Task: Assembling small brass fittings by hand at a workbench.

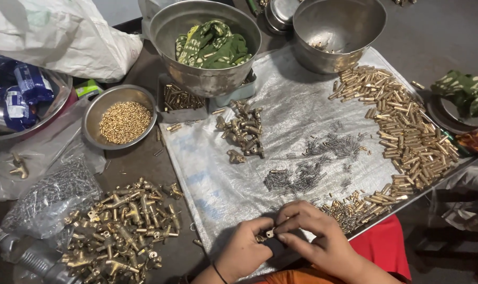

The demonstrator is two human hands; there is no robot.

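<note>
Small brass fitting (pixel 269 233) pinched between left hand (pixel 242 251) and right hand (pixel 323 239) fingertips, near edge of tray (pixel 281 105); both closed on it. Springs (pixel 302 176) lie just beyond, right hand nearer.

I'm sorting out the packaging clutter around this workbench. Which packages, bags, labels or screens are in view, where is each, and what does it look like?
White plastic sack: top left, crumpled and bulky.
Blue packets: far left, in a steel bowl, glossy blue with white patches.
Small green box: beside that bowl, green and white.
Clear plastic bag: lower left, full of small grey metal parts.
No screens or signs show.
</note>
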